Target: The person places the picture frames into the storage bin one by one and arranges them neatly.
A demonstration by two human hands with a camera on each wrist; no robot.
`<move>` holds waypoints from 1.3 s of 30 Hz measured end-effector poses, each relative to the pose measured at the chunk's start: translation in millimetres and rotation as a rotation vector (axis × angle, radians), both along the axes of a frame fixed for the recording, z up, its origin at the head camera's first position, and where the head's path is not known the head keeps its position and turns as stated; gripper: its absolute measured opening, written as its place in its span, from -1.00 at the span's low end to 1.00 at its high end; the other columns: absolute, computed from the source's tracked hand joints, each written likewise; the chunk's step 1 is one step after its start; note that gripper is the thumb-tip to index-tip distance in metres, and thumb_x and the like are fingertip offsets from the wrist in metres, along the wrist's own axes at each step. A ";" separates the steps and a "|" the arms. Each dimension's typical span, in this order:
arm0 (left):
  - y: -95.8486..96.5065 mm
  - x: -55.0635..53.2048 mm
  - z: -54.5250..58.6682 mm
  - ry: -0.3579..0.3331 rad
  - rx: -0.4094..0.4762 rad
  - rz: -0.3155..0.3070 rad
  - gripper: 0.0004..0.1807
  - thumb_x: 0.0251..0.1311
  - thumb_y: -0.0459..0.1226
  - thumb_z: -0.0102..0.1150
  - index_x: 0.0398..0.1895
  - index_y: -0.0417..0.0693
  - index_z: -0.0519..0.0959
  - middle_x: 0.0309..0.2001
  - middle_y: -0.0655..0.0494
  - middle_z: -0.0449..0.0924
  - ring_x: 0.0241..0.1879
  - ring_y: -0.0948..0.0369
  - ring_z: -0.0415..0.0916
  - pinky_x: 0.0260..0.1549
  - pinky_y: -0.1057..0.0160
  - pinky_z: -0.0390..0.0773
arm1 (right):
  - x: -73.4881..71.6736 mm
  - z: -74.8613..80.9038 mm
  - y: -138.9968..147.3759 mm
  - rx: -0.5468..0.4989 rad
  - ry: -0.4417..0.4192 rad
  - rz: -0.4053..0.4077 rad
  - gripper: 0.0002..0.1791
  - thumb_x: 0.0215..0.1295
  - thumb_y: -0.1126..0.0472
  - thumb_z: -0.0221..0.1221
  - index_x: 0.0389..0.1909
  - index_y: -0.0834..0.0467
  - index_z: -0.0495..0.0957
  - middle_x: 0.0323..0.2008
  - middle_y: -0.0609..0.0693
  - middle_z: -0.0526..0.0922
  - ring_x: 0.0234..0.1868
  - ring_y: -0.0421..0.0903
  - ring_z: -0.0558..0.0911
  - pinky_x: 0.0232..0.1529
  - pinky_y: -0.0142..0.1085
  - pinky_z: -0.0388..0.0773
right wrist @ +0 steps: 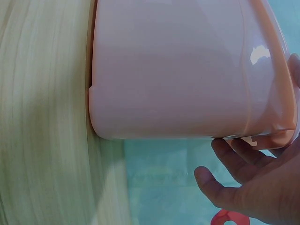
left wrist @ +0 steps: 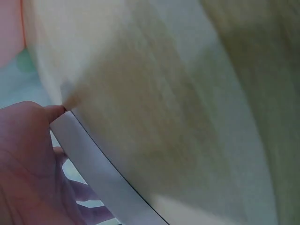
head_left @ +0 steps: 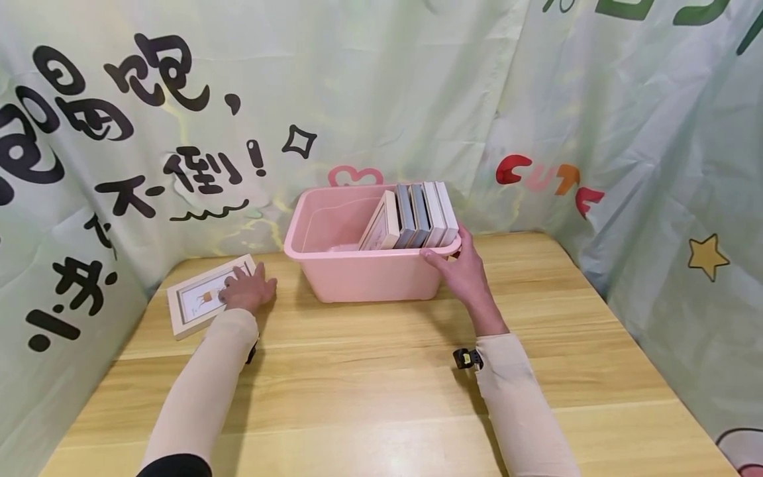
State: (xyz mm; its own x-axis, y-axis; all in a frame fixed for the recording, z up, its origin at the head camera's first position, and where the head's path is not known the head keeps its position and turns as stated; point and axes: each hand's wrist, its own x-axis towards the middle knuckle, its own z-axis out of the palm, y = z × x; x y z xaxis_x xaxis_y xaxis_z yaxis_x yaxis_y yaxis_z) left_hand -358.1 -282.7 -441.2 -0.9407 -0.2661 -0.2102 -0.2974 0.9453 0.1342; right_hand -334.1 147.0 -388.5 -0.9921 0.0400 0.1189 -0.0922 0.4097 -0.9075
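Observation:
A light-framed picture frame [head_left: 181, 318] with a small drawing lies flat at the table's left. My left hand [head_left: 247, 290] rests over its right end, fingers spread across the face; in the left wrist view one fingertip is right at the corner of the frame's pale edge [left wrist: 89, 159]. A pink plastic bin [head_left: 369, 275] stands at the back middle. My right hand [head_left: 465, 271] holds its front right corner, thumb at the front rim and the other fingers around the right side. Upright in the bin's right half lean several frames [head_left: 411, 215], white, grey and cream.
The wooden table [head_left: 369, 384] narrows towards the back. Behind it and along both sides hangs a pale green cloth [head_left: 387, 86] with printed lettering, close behind the bin. Each wrist carries a small black camera [head_left: 467, 358].

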 end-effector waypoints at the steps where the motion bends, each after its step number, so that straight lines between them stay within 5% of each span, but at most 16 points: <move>1: -0.2 -0.6 -0.3 0.002 0.004 -0.001 -0.25 0.41 0.10 -0.35 0.55 0.00 -0.17 0.37 -0.66 -0.29 0.21 -0.61 -0.04 -0.04 -0.54 0.25 | -0.2 0.2 0.1 0.000 0.004 -0.002 0.17 -0.01 -0.41 0.26 0.53 -0.21 -0.17 0.44 0.04 0.24 0.42 0.07 0.29 0.36 0.07 0.25; 9: 1.5 -5.4 -3.4 -0.006 0.014 0.000 -0.35 0.40 -0.07 -0.43 0.52 -0.04 -0.11 0.36 -0.65 -0.20 0.22 -0.62 -0.07 -0.01 -0.55 0.23 | -1.5 0.3 1.1 0.005 0.005 -0.001 0.17 0.00 -0.40 0.27 0.53 -0.20 -0.17 0.44 0.04 0.24 0.41 0.07 0.30 0.36 0.07 0.26; 17: 6.8 -3.6 -4.3 0.084 -0.044 -0.035 -0.44 0.25 -0.19 -0.24 0.29 -0.28 0.23 0.15 -0.58 0.22 0.16 -0.37 0.10 0.01 -0.31 0.33 | -2.6 1.2 2.2 0.009 0.012 0.001 0.19 -0.02 -0.42 0.26 0.54 -0.18 -0.18 0.44 0.06 0.24 0.41 0.08 0.31 0.36 0.07 0.26; 29: 11.3 -4.4 -9.7 0.143 -0.046 -0.023 -0.54 0.24 -0.25 -0.08 0.09 -0.45 0.33 0.08 -0.58 0.36 0.15 -0.34 0.19 -0.06 -0.23 0.48 | -1.7 -0.1 1.2 0.005 0.010 0.002 0.18 -0.02 -0.42 0.27 0.53 -0.20 -0.17 0.44 0.05 0.25 0.40 0.08 0.31 0.36 0.07 0.26; 39: 12.8 -1.3 -2.8 0.245 -0.120 -0.160 -0.72 0.12 -0.43 -0.04 -0.20 -0.57 0.47 -0.13 -0.61 0.50 -0.06 -0.38 0.43 0.00 -0.21 0.29 | -2.1 0.5 1.7 0.003 0.001 0.001 0.17 0.01 -0.40 0.27 0.53 -0.20 -0.18 0.45 0.06 0.22 0.42 0.09 0.30 0.37 0.06 0.25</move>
State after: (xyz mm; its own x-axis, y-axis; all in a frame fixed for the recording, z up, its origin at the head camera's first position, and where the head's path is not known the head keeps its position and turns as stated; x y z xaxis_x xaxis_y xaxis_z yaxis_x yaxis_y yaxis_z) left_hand -359.4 -269.9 -444.0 -0.9914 -0.1200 0.0522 -0.1164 0.9908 0.0685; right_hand -336.3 148.7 -388.0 -0.9920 0.0386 0.1200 -0.0936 0.4125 -0.9062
